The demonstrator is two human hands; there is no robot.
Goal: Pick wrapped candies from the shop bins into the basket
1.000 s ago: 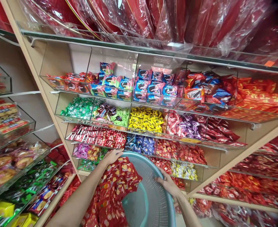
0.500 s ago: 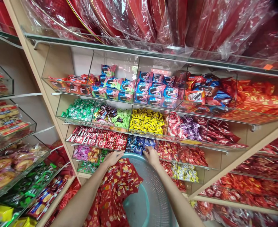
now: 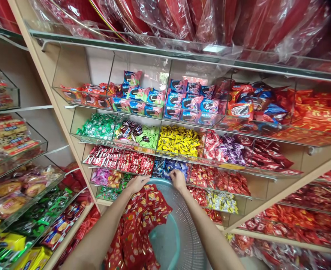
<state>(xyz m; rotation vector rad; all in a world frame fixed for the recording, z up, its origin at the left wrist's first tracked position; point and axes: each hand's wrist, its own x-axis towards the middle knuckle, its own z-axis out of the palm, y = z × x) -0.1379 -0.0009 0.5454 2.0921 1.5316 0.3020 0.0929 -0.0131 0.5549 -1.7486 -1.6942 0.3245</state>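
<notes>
A teal plastic basket (image 3: pixel 165 243) with a perforated side stands below the shelves, and many red candy packets (image 3: pixel 148 208) with an orange pattern are heaped in its left part. My left hand (image 3: pixel 138 183) lies at the far rim beside those packets, its fingers stretched out and holding nothing that I can see. Just above the rim, my right hand (image 3: pixel 178 180) has its fingers bent together in front of the blue-wrapped candies (image 3: pixel 165 167). Whether something sits between those fingertips is hidden.
Clear-fronted shelf bins hold yellow candies (image 3: pixel 179 142), green candies (image 3: pixel 96 126), blue cookie packs (image 3: pixel 192 101) and red packets (image 3: pixel 137 162). More stocked shelves flank both sides, with bread-like packs (image 3: pixel 10 206) at left. Plastic-wrapped red goods (image 3: pixel 182 18) hang over the top shelf.
My right hand has lifted slightly, its fingers drawn closer together. The left hand has shifted little at the rim. The whole view has moved a bit to the left.
</notes>
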